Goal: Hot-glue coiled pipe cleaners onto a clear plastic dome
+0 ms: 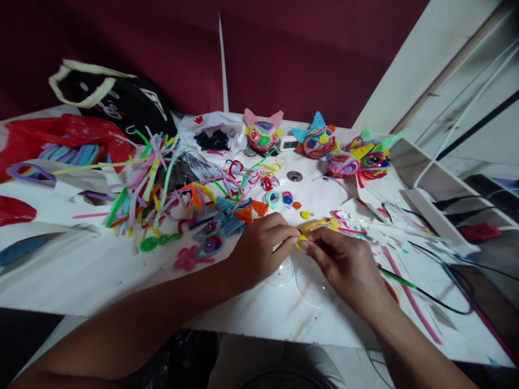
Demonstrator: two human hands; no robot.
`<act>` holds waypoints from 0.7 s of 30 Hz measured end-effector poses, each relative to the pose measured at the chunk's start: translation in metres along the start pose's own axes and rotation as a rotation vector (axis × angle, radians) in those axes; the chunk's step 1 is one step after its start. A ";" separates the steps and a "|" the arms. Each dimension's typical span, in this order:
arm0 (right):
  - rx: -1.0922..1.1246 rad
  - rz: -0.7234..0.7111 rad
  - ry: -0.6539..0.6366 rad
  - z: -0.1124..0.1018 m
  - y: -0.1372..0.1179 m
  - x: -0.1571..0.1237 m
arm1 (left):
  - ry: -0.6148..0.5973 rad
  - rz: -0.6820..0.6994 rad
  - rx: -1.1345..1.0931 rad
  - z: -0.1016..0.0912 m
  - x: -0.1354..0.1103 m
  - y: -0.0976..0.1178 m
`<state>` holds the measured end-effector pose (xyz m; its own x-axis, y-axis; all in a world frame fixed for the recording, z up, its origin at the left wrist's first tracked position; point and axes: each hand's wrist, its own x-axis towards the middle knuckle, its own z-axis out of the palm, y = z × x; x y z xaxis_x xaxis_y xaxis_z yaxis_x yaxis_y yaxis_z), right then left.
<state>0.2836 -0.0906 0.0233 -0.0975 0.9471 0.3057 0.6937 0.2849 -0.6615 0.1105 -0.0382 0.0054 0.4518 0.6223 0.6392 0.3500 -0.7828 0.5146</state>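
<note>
My left hand point(265, 246) and my right hand point(344, 262) meet over the middle of the table, fingertips pinched together. Between them is a small yellow pipe-cleaner coil point(301, 242), partly covered by the fingers. Just beyond lies a yellow tube point(320, 224), with a second yellow coil point(305, 215) and a small orange coil point(297, 205) behind it. Under my hands rest clear plastic domes point(314, 286). Left of my left hand are blue-edged eye-shaped coils point(211, 245), a pink pipe-cleaner flower point(186, 258) and an orange triangular piece point(252, 210).
A heap of colourful pipe cleaners point(146, 183) spreads on the left, near a red bag point(24, 140) and a black tote point(121, 105). Decorated cat-like balls point(263, 135) stand along the back. Cables point(433, 305), a phone-like slab point(486, 308) and a white tray point(430, 189) occupy the right.
</note>
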 end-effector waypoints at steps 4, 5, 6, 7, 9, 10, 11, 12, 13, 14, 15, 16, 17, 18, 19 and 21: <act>0.212 0.189 0.024 0.008 -0.001 -0.004 | -0.008 -0.079 -0.041 0.000 0.001 0.003; 0.287 0.226 0.045 0.011 -0.002 -0.005 | -0.020 -0.121 -0.069 0.000 0.001 0.004; 0.360 0.255 0.069 0.013 -0.003 -0.005 | -0.030 -0.170 -0.098 0.000 0.002 0.005; 0.421 0.277 0.094 0.015 -0.005 -0.006 | -0.039 -0.219 -0.125 -0.001 0.003 0.006; 0.509 0.295 0.134 0.018 -0.007 -0.005 | -0.048 -0.293 -0.179 -0.001 0.004 0.006; 0.538 0.298 0.143 0.019 -0.008 -0.005 | -0.051 -0.317 -0.205 -0.001 0.005 0.005; 0.561 0.299 0.148 0.020 -0.008 -0.005 | -0.053 -0.332 -0.229 -0.002 0.006 0.004; 0.587 0.303 0.150 0.020 -0.008 -0.004 | -0.057 -0.340 -0.248 -0.002 0.006 0.003; 0.611 0.309 0.148 0.020 -0.008 -0.004 | -0.062 -0.341 -0.261 -0.002 0.007 0.002; 0.633 0.316 0.140 0.020 -0.007 -0.003 | -0.067 -0.336 -0.265 -0.002 0.007 0.001; 0.653 0.323 0.130 0.020 -0.006 -0.003 | -0.072 -0.327 -0.263 -0.002 0.008 0.000; 0.670 0.329 0.117 0.019 -0.005 -0.003 | -0.074 -0.316 -0.258 -0.002 0.008 0.000; 0.683 0.333 0.102 0.019 -0.005 -0.003 | -0.076 -0.306 -0.250 -0.003 0.008 -0.001; 0.694 0.336 0.087 0.018 -0.004 -0.002 | -0.077 -0.298 -0.241 -0.003 0.008 -0.001; 0.701 0.337 0.073 0.017 -0.004 -0.002 | -0.076 -0.291 -0.231 -0.003 0.008 -0.001; 0.702 0.335 0.049 0.016 -0.004 -0.002 | -0.068 -0.276 -0.208 -0.003 0.007 -0.001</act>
<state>0.2697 -0.0912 0.0143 0.0809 0.9962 0.0318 0.0643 0.0267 -0.9976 0.1115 -0.0332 0.0113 0.4197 0.8028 0.4235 0.2949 -0.5619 0.7729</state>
